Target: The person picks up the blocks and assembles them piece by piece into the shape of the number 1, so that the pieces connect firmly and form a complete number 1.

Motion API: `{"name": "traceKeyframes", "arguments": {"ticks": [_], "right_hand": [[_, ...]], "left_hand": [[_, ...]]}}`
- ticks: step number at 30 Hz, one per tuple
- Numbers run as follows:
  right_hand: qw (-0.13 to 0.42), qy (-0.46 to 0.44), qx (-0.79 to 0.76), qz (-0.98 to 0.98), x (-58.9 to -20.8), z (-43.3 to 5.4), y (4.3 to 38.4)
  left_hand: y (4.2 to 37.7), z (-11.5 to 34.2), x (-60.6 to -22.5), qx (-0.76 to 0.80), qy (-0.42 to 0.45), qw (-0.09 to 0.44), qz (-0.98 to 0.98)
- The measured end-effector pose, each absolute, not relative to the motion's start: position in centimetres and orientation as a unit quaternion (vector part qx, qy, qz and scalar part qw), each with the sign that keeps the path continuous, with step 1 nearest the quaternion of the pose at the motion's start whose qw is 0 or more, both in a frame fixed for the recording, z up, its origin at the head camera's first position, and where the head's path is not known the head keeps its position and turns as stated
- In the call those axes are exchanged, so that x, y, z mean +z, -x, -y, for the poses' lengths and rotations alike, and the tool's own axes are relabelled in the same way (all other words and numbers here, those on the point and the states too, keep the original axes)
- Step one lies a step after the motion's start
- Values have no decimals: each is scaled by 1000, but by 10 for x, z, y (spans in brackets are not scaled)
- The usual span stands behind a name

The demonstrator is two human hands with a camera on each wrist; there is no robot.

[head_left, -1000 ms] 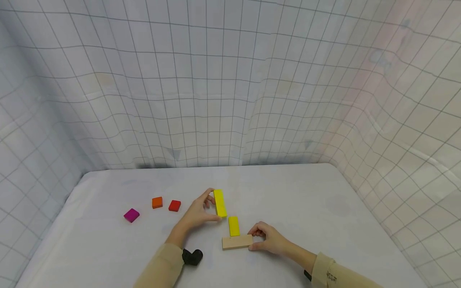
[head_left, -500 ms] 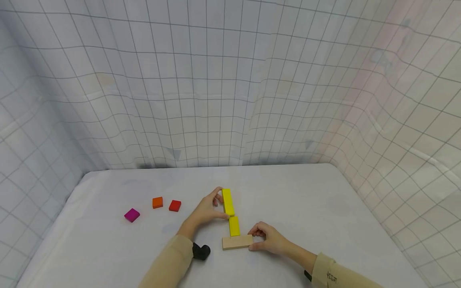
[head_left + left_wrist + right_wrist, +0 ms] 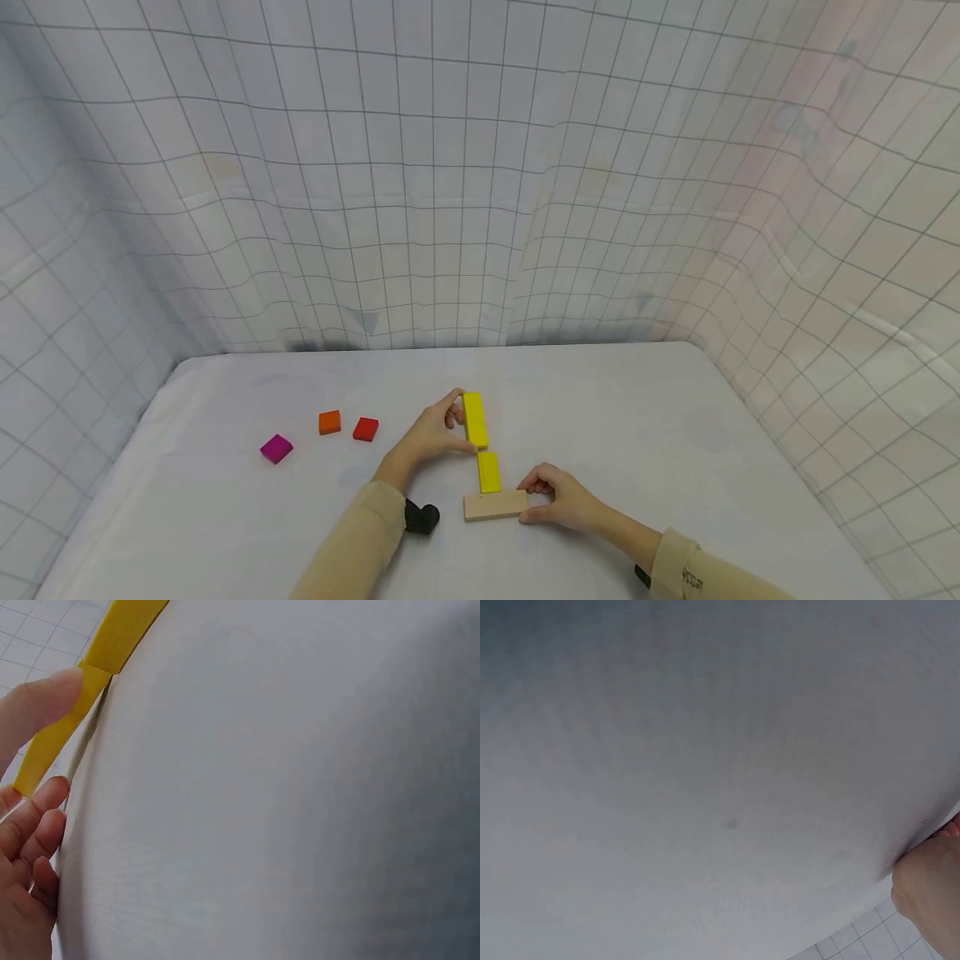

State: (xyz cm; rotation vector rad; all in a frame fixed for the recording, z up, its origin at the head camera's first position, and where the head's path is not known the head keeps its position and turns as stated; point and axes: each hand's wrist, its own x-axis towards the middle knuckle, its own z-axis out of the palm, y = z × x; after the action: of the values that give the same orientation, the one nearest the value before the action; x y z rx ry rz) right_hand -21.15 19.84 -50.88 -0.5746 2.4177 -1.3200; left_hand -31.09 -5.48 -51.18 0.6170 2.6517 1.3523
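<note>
In the head view my left hand point(image 3: 433, 435) holds a long yellow block point(image 3: 475, 421) by its two ends, thumb at the near one and index finger at the far one. Just in front of that near end lies a shorter yellow block point(image 3: 489, 472), roughly in line with it. A plain wooden block point(image 3: 495, 506) lies crosswise at the shorter block's near end. My right hand point(image 3: 564, 500) pinches the wooden block's right end. The left wrist view shows the held yellow block point(image 3: 56, 742) under the thumb, its end close to the other yellow block point(image 3: 126, 634).
To the left on the white table point(image 3: 645, 417) lie a red block point(image 3: 366, 429), an orange block point(image 3: 329, 422) and a magenta block point(image 3: 277, 449). A white gridded curtain point(image 3: 450, 208) hangs behind the table and along both sides.
My left hand has carried the long yellow block rightward, from left of the shorter yellow block to just behind it. The right hand and the wooden block have stayed in place.
</note>
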Motion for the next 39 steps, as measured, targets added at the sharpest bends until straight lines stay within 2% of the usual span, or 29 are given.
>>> {"name": "traceKeyframes", "arguments": {"ticks": [22,39], "right_hand": [[169,190,-462,-850,-508,-199,211],[172,186,-471,-845,-506,-199,210]], "left_hand": [[315,57,-515,413,-210,87,-882],[315,52,-517,410,-231,38,-882]]}}
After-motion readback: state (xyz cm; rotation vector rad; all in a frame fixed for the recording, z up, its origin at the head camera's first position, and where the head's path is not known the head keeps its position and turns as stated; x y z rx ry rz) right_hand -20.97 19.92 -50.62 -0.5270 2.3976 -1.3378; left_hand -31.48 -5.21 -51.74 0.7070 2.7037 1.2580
